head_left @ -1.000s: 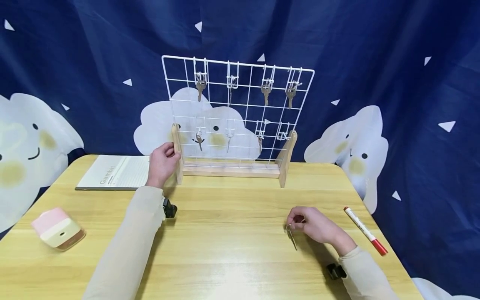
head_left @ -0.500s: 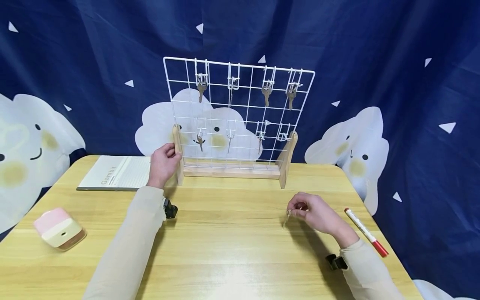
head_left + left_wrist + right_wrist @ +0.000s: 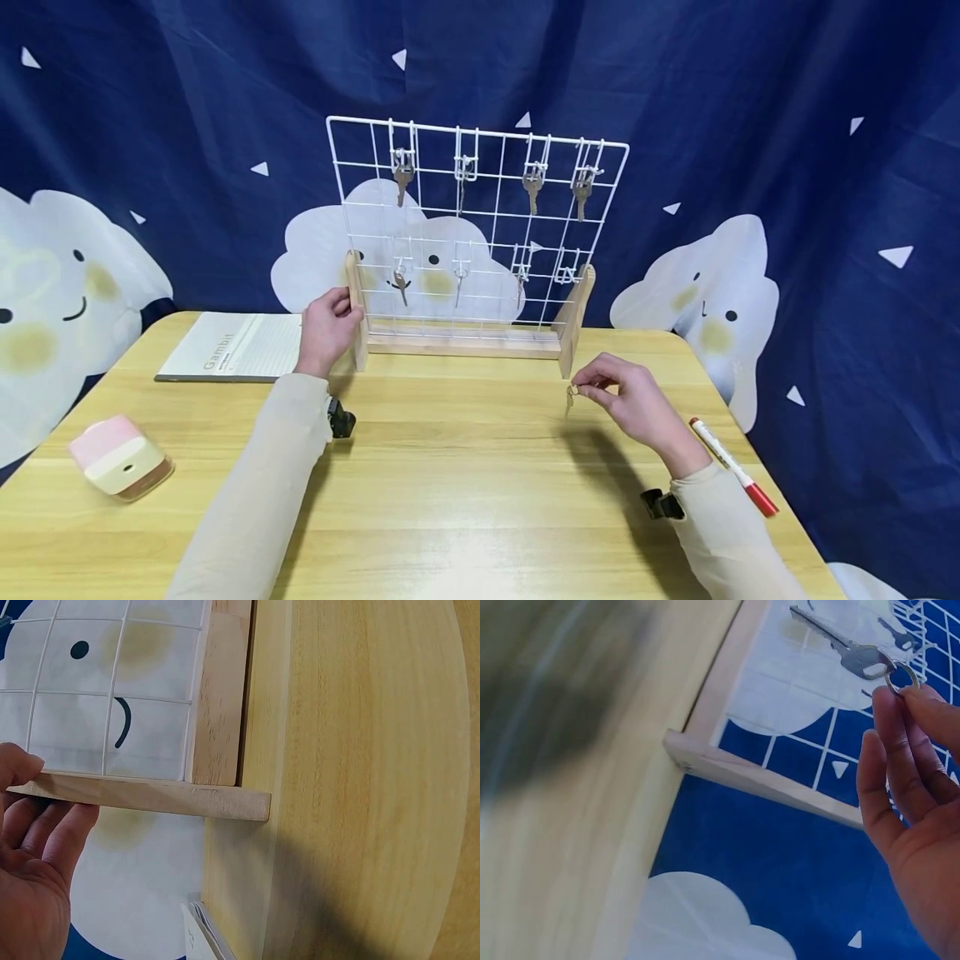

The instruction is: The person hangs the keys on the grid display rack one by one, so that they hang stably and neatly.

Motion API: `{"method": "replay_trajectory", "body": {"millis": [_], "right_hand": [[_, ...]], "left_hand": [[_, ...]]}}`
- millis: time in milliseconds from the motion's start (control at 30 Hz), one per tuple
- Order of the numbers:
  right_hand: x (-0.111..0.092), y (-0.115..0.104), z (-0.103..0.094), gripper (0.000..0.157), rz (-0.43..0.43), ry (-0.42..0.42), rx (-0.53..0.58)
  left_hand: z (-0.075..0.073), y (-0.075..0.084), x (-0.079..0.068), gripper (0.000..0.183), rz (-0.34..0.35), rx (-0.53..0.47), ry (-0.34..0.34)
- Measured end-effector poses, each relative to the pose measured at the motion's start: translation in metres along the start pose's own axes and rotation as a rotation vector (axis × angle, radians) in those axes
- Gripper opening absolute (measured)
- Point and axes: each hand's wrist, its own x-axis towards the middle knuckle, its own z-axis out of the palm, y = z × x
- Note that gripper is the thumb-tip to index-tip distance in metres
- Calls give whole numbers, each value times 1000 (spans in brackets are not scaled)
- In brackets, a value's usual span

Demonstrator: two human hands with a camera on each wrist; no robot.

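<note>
A white wire grid rack (image 3: 480, 132) on a wooden stand is at the back of the table, with keys hanging from several of its hooks. At the lower right of the grid, one hook (image 3: 567, 273) holds no key. My left hand (image 3: 326, 333) grips the stand's left wooden upright (image 3: 157, 793), thumb on one face and fingers on the other. To the right, in front of the stand, my right hand (image 3: 633, 404) pinches a small metal ring (image 3: 902, 677) between thumb and fingertips. From that ring hangs a silver key (image 3: 855, 658), above the tabletop.
A notebook (image 3: 225, 346) lies at the back left. Nearer, on the left, is a pink and cream rounded object (image 3: 120, 458). A red-capped marker (image 3: 731, 465) lies beside my right forearm. Behind the table hangs a blue curtain (image 3: 690, 100) with cloud prints.
My right hand has lifted and moved away from me toward the stand, carrying the key and ring up with it. The left hand stays on the upright.
</note>
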Motion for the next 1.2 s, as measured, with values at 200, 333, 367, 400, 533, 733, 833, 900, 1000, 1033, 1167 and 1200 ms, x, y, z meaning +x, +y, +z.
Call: {"method": "replay_trajectory", "body": {"millis": [200, 333, 367, 400, 533, 733, 833, 900, 1000, 1033, 1167, 1200], "right_hand": [[15, -5, -3, 16, -42, 45, -19], [27, -6, -7, 13, -1, 83, -26], [30, -6, -7, 12, 10, 94, -27], [33, -5, -8, 12, 20, 106, -25], [45, -5, -12, 10, 65, 140, -4], [58, -6, -15, 7, 117, 189, 20], [62, -7, -16, 7, 137, 236, 16], [65, -7, -16, 7, 150, 275, 18], [70, -6, -15, 6, 163, 331, 28], [72, -6, -15, 6, 164, 348, 25], [80, -6, -17, 5, 179, 399, 27], [82, -6, -17, 5, 184, 410, 31]], "left_hand": [[1, 0, -1, 38, 2, 13, 11], [1, -1, 0, 38, -3, 12, 10], [1, -2, 0, 38, -3, 10, 9], [1, -2, 0, 38, -2, 10, 10], [2, -2, 1, 37, 5, 1, 13], [3, -1, 1, 36, 10, -7, 23], [2, 0, 0, 36, 14, -11, 28], [2, 0, 0, 36, 14, -13, 28], [2, 0, 0, 36, 12, -15, 25], [2, 0, 0, 36, 11, -16, 24], [3, 0, 0, 35, 7, -15, 23], [3, 0, 0, 35, 9, -13, 23]]}}
